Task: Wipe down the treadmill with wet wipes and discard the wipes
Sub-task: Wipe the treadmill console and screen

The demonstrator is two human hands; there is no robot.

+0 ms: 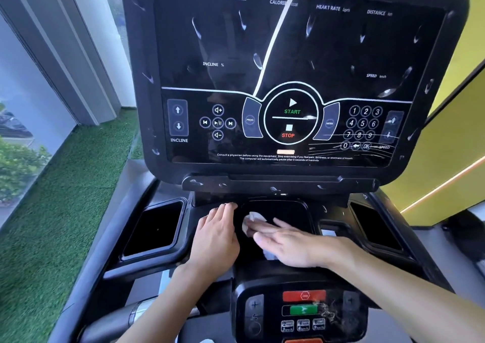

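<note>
Right hand (pixel 286 243) flat, fingers straight, pressing wet wipe (pixel 252 220) into treadmill tray (pixel 296 208) — left hand (pixel 216 233) flat alongside, fingers extended

We see a crumpled white wipe (pixel 252 218) lying on the black treadmill tray (pixel 292 208), beneath the straight fingers of our right hand (pixel 291 245); the fingertips of our left hand (pixel 216 233) rest on its rim.

right hand (pixel 291 245) flat on wet wipe (pixel 251 221), treadmill tray (pixel 294 208)

Crumpled white wipe (pixel 252 218) in treadmill tray (pixel 290 208)
</note>
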